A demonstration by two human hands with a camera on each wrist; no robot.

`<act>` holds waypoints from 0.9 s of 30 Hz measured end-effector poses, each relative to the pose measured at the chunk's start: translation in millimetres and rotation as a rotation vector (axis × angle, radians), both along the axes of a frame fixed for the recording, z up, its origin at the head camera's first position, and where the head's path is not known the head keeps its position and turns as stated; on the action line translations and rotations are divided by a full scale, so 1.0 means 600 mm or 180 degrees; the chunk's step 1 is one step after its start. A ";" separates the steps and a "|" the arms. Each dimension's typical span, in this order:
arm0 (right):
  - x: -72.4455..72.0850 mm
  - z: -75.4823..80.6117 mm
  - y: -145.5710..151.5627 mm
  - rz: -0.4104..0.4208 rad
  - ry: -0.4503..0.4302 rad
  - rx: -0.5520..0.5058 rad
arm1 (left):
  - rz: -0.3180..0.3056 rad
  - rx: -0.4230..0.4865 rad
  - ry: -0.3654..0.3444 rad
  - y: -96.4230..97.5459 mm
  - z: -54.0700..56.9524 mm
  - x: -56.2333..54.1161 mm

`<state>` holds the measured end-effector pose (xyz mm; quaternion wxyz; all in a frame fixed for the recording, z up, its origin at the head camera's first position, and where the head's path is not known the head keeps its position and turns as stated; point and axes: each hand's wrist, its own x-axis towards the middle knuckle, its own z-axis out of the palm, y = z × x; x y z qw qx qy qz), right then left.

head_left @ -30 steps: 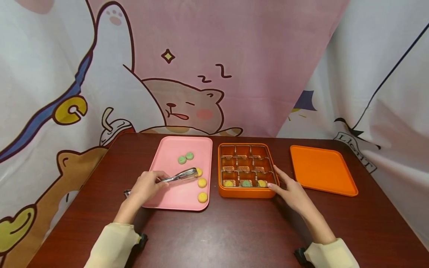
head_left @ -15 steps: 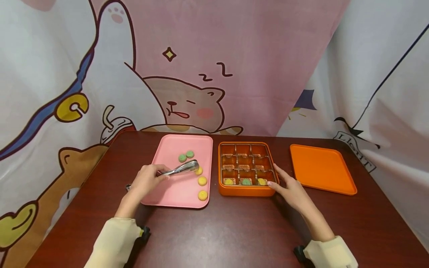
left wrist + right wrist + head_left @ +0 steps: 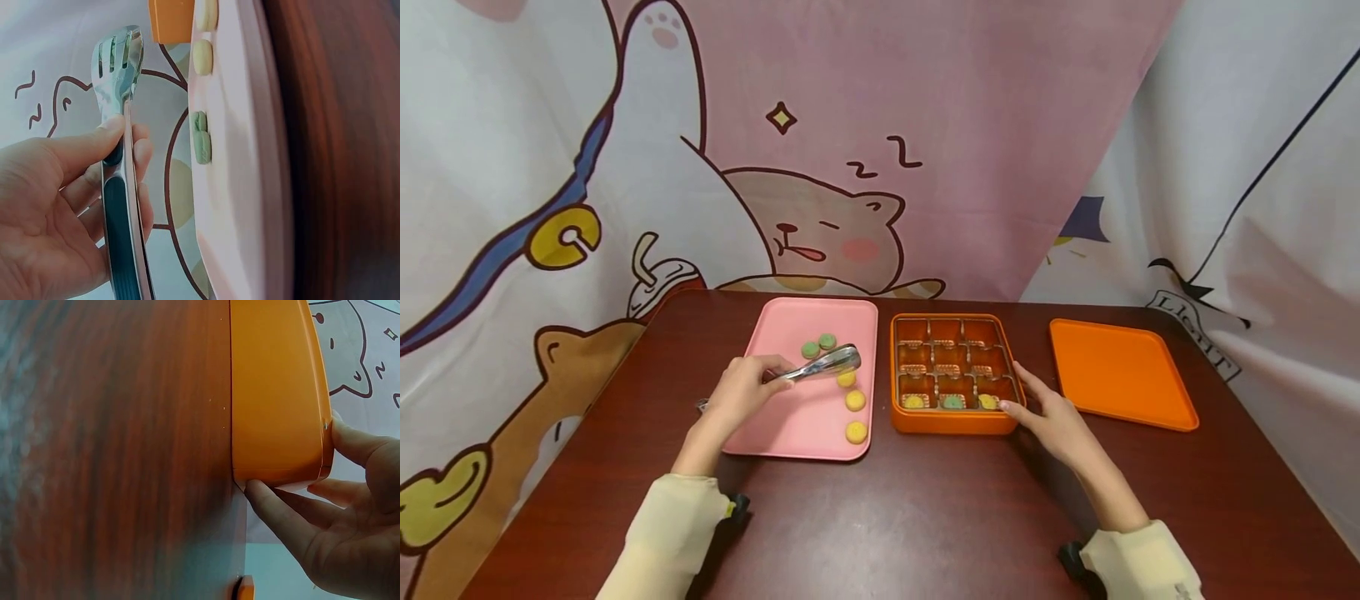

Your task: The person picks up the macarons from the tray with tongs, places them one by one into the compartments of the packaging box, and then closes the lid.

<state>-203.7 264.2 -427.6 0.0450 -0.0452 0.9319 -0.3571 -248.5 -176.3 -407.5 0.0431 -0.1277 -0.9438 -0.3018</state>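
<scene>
My left hand (image 3: 747, 390) grips metal tongs (image 3: 119, 75) with dark green handle inlays, thumb on one arm and fingers on the other. Their slotted head hangs over the pink tray (image 3: 775, 437), overlapping a yellow macaron (image 3: 846, 379) in the head view. Green shows through the slots; I cannot tell whether the tongs hold anything. Two green macarons (image 3: 810, 349) and two more yellow macarons (image 3: 855, 401) lie on the tray. My right hand (image 3: 1056, 425) holds the orange box (image 3: 951, 423) at its front right corner, thumb on the rim, fingers against the side.
The box has a clear divided insert (image 3: 947, 350); its front row holds a yellow, a green and a yellow macaron. An orange lid (image 3: 1123, 375) lies right of the box on the dark wooden table (image 3: 880, 525). A printed curtain (image 3: 970, 150) hangs behind.
My left hand and the tongs have moved up and to the right above the tray, toward the green macarons. My right hand stays on the box corner. The head view has shifted slightly.
</scene>
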 end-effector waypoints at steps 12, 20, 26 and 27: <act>-0.001 -0.001 -0.002 -0.0052 -0.0073 0.0005 | -0.0145 0.0019 0.0014 0.043 0.016 -0.005; 0.003 0.001 -0.004 -0.0059 -0.0065 0.0075 | -0.0277 0.0080 0.0086 0.076 0.031 -0.004; 0.002 0.007 -0.007 -0.0036 -0.0024 0.0139 | -0.0331 0.0062 0.0198 0.094 0.039 -0.008; 0.002 0.008 -0.007 -0.0037 -0.0028 0.0146 | -0.0334 0.0068 0.0204 0.098 0.040 -0.009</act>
